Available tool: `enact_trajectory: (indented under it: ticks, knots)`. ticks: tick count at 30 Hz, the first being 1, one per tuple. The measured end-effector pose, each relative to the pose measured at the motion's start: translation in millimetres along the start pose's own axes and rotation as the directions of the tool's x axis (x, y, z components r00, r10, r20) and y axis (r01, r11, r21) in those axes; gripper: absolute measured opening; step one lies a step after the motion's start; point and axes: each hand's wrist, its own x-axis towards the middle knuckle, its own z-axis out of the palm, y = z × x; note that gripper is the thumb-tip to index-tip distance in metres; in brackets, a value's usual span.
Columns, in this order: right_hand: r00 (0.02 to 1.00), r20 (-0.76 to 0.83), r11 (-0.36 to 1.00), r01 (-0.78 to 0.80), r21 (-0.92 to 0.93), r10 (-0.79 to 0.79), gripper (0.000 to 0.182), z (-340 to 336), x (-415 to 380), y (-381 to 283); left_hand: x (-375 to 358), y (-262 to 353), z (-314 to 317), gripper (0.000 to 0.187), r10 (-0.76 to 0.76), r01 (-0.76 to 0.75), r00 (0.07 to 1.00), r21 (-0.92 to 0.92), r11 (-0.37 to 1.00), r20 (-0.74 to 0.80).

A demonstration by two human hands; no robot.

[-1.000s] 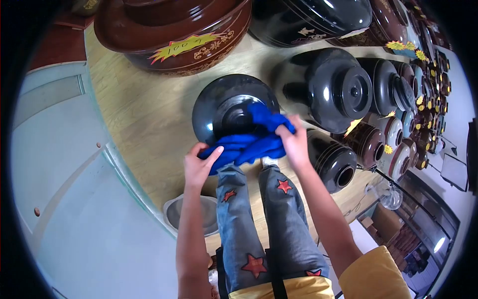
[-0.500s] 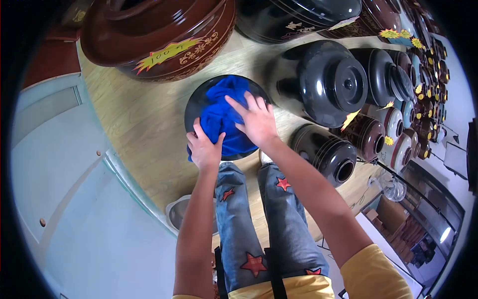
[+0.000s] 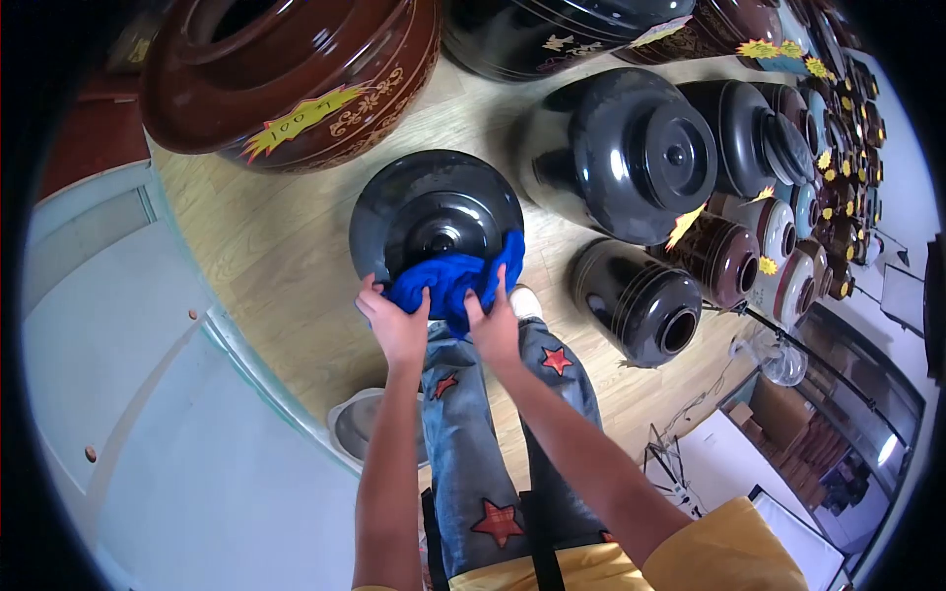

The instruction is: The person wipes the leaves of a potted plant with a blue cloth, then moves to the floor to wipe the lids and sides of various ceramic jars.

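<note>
A glossy black round lid (image 3: 389, 207) with a raised ring and a central knob lies on the wooden floor before my feet. Bunched over its near side is a blue cloth (image 3: 443, 279), damp smears showing on the lid beyond it. My left hand (image 3: 396, 325) grips the cloth's left end by the lid's near-left rim. At the cloth's right end, my right hand (image 3: 495, 323) pinches a fold between thumb and fingers. Part of the near rim is hidden under the cloth and hands.
A large brown jar (image 3: 325, 89) with a yellow price tag stands beyond the lid at left. To the right are a black lidded jar (image 3: 601, 148), a smaller dark jar (image 3: 631, 295) and several more. A grey basin (image 3: 360, 424) sits left of my legs, near pale panels (image 3: 197, 463).
Both hands have drawn the blue cloth from across the lid toward my feet, uncovering the knob and far side. The right hand has come nearer and its fingers have closed on the cloth.
</note>
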Motion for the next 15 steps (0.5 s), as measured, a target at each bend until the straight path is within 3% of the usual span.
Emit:
enact_trajectory:
  ticks: [2,4,6,8,9,10,12,13,14,15]
  knots:
    - [0.989,0.077,0.949,-0.141,0.281,0.124,0.073,28.1,-3.3,32.1,-9.7,-3.3,-3.6,0.071,-0.197,0.209,0.977,-0.188,0.959,0.083]
    - [0.846,0.382,0.756,-0.514,0.405,0.371,0.070,33.9,-17.2,32.3,-22.1,-23.4,-5.2,0.067,-0.253,0.270,0.961,-0.177,0.946,0.113]
    - [0.831,0.363,0.748,-0.545,0.380,0.421,0.060,46.2,-26.6,46.2,-33.3,-53.0,-11.7,0.057,-0.290,0.300,0.953,-0.158,0.941,0.081]
    - [0.742,0.562,0.774,-0.577,0.260,0.365,0.049,44.7,-30.3,49.3,-47.8,-104.9,-21.3,0.045,-0.420,0.427,0.904,-0.217,0.878,0.081]
    - [0.773,0.522,0.785,-0.554,0.278,0.361,0.039,40.2,-35.1,45.7,-54.5,-127.1,-26.8,0.038,-0.544,0.523,0.837,-0.373,0.766,0.057]
    - [0.772,0.525,0.783,-0.555,0.281,0.359,0.039,35.3,-36.0,48.2,-52.9,-118.1,-43.6,0.038,-0.561,0.531,0.827,-0.366,0.764,0.029]
    - [0.933,0.347,0.892,-0.235,0.387,0.095,0.035,20.6,-40.6,56.4,-49.5,-95.0,-70.0,0.036,-0.417,0.403,0.909,-0.294,0.867,0.015]
    - [0.982,0.184,0.930,-0.095,0.354,0.031,0.034,13.0,-43.0,58.8,-43.8,-75.1,-80.9,0.036,-0.417,0.404,0.909,-0.290,0.868,0.018]
    - [0.998,0.043,0.860,0.009,0.510,-0.036,0.036,2.0,-47.3,47.6,-34.0,-51.5,-87.1,0.036,-0.275,0.273,0.961,-0.326,0.905,0.039]
    - [0.997,-0.070,0.875,0.052,0.481,-0.021,0.039,-4.4,-47.5,53.7,-24.4,-34.5,-88.3,0.036,-0.126,0.137,0.991,-0.365,0.921,0.053]
